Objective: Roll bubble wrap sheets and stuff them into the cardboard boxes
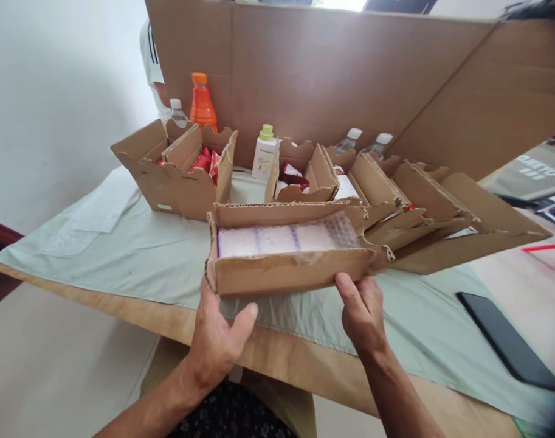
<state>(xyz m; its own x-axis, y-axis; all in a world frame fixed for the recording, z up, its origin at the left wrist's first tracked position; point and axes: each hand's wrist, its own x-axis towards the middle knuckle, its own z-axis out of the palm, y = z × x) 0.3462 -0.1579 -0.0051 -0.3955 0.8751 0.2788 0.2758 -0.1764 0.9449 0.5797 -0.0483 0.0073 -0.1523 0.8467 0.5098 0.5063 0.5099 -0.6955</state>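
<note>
Cardboard box (290,274), held over the counter (299,365) with the left hand (220,331) cradling its left end, thumb free, and the right hand (361,310) pinching its lower front edge, looks light but flexible-walled, best supported at both ends.

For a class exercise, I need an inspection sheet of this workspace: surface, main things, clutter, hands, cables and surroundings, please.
Surface: creased pale green cloth over a table with a bare wooden edge.
Main things: narrow open cardboard box containing a bubble-wrapped package.
Clutter: larger carton with red packets, orange bottle, white bottle, dark flat slab.
Hands: left hand at the narrow box's left end; right hand gripping its near lower edge, toward the right.
Cables: nothing seen that is clearly one.
Surroundings: tall cardboard panel behind; white wall at left; another person's sleeve beside the panel.
</note>
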